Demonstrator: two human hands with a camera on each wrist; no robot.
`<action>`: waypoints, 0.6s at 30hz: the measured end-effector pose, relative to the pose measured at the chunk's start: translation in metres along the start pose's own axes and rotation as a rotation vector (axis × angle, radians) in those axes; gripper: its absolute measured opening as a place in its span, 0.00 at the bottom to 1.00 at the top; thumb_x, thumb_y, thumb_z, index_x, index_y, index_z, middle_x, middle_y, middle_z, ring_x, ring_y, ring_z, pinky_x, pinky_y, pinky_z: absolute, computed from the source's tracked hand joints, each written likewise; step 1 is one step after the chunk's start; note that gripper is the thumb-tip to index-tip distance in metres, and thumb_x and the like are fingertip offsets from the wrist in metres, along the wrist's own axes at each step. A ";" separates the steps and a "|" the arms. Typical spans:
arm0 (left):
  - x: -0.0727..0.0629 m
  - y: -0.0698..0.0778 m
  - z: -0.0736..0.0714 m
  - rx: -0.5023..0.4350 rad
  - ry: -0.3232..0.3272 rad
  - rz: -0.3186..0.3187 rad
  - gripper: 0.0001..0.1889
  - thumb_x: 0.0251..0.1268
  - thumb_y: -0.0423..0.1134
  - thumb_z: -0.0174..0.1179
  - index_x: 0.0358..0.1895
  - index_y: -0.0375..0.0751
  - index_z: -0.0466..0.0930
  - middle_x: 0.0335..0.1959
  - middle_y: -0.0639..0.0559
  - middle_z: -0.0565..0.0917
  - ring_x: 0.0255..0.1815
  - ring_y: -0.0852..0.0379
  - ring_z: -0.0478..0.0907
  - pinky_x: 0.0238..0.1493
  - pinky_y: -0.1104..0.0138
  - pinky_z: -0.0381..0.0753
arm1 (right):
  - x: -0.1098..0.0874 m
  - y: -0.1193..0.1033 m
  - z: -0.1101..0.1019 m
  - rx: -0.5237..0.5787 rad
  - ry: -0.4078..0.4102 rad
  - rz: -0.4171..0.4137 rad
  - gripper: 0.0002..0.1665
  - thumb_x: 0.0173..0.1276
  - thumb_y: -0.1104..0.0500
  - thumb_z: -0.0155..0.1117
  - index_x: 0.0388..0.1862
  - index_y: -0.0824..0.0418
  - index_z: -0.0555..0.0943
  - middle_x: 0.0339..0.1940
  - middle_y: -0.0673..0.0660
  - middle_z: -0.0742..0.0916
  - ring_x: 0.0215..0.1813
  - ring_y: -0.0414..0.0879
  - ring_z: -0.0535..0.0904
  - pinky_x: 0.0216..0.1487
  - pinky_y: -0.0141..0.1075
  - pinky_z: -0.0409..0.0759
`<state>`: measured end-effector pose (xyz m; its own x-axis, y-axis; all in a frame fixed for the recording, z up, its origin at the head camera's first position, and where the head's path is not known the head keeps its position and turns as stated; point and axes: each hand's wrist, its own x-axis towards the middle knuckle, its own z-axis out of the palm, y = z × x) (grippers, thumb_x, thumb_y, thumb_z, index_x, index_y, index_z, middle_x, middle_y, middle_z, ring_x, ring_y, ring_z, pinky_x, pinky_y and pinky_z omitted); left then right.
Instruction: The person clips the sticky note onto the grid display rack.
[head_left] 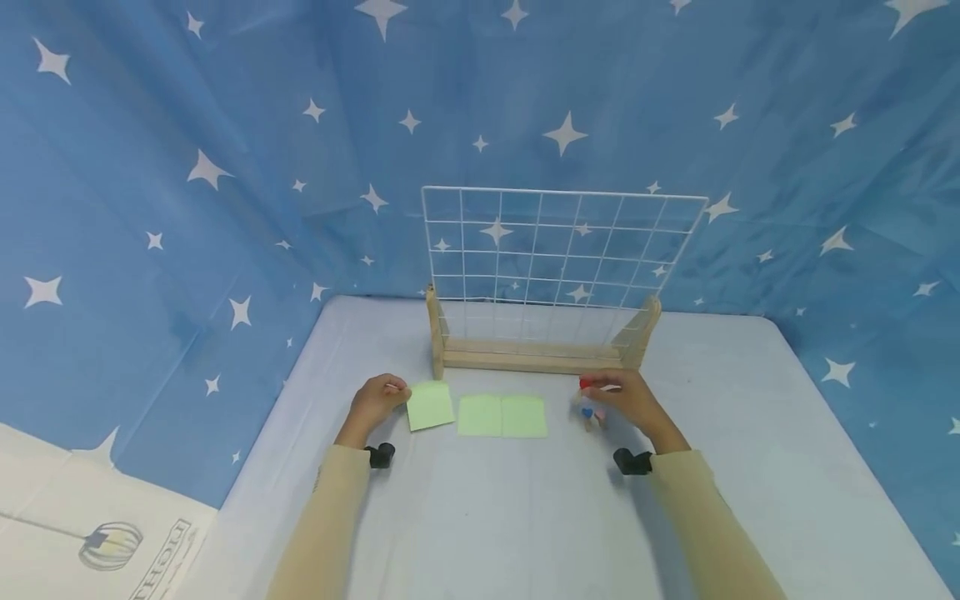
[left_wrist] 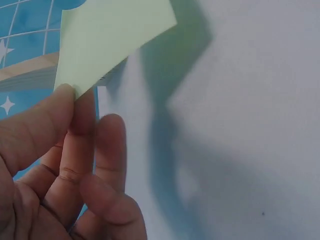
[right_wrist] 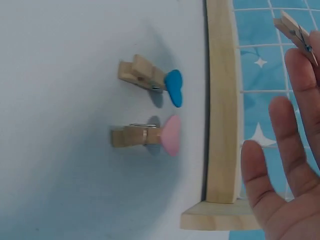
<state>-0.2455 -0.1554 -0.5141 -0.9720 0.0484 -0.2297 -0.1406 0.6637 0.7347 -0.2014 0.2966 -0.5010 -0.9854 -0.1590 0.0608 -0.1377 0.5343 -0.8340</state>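
My left hand [head_left: 372, 408] pinches a pale green sticky note [head_left: 431, 406] by its edge between thumb and forefinger. In the left wrist view the note [left_wrist: 107, 42] is lifted and casts a shadow on the white cloth. My right hand [head_left: 630, 400] pinches a wooden clothespin [right_wrist: 294, 32] with a red heart [head_left: 584, 383], its other fingers spread. Below that hand lie two more wooden clothespins, one with a blue heart [right_wrist: 174, 89] and one with a pink heart [right_wrist: 171, 135]. Side by side between the hands are two green sticky notes, a left one [head_left: 480, 416] and a right one [head_left: 524, 417].
Behind the notes stands a white wire grid [head_left: 555, 242] in a wooden base [head_left: 532, 360] with two upright side pieces. The table [head_left: 480, 525] is covered in white cloth. A blue curtain [head_left: 360, 100] with white stars hangs behind and at both sides.
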 end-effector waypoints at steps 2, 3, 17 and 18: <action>-0.001 0.000 0.000 -0.023 -0.002 0.004 0.13 0.79 0.41 0.63 0.54 0.34 0.84 0.55 0.37 0.88 0.52 0.43 0.83 0.50 0.55 0.80 | -0.001 -0.002 -0.002 0.031 -0.001 -0.009 0.16 0.76 0.66 0.72 0.57 0.75 0.87 0.53 0.67 0.91 0.54 0.52 0.88 0.56 0.30 0.83; -0.002 0.001 0.000 -0.039 -0.004 0.003 0.13 0.80 0.41 0.63 0.54 0.34 0.83 0.55 0.37 0.89 0.52 0.44 0.83 0.49 0.57 0.80 | -0.002 -0.004 -0.002 0.046 0.001 -0.011 0.16 0.76 0.66 0.72 0.57 0.76 0.86 0.52 0.68 0.91 0.52 0.47 0.89 0.55 0.27 0.82; -0.003 0.009 -0.002 -0.199 0.050 0.130 0.12 0.79 0.40 0.65 0.54 0.35 0.86 0.40 0.48 0.91 0.46 0.46 0.89 0.50 0.59 0.83 | -0.004 -0.023 -0.006 0.136 0.047 -0.122 0.14 0.74 0.74 0.69 0.56 0.80 0.84 0.51 0.74 0.89 0.45 0.30 0.86 0.51 0.22 0.83; -0.002 0.011 -0.003 -0.199 0.053 0.141 0.12 0.79 0.41 0.65 0.54 0.35 0.86 0.40 0.49 0.91 0.46 0.46 0.89 0.50 0.58 0.84 | -0.004 -0.025 -0.007 0.134 0.050 -0.124 0.14 0.74 0.74 0.70 0.55 0.80 0.84 0.50 0.73 0.89 0.45 0.30 0.86 0.50 0.23 0.83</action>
<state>-0.2451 -0.1504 -0.5040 -0.9925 0.0875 -0.0855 -0.0314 0.4931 0.8694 -0.1952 0.2899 -0.4763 -0.9660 -0.1730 0.1921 -0.2469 0.3975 -0.8837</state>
